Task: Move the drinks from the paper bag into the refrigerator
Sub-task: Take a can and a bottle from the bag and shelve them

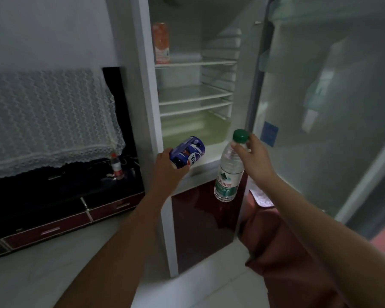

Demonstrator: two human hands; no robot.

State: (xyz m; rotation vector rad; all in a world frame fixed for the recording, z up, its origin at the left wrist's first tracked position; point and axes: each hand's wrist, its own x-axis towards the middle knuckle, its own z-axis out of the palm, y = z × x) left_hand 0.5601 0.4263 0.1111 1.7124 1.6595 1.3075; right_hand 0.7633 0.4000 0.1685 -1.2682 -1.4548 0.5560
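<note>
The refrigerator [142, 90] stands in front of me with its upper door [320, 107] swung open to the right. My left hand [165, 165] grips a blue cola can [188, 152], tilted, just in front of the lower edge of the open compartment. My right hand [253, 156] holds a clear water bottle [228, 174] by its green cap [241, 136]; the bottle hangs down in front of the fridge's lower right corner. An orange drink can [161, 43] stands on the top shelf at the left. The paper bag is out of view.
Several white wire shelves [196, 94] sit bare below the orange can. The dark red lower fridge door [198, 230] is closed. To the left is a dark cabinet [53, 207] with a lace cover [49, 121] and a small cola bottle [116, 165]. The floor is pale tile.
</note>
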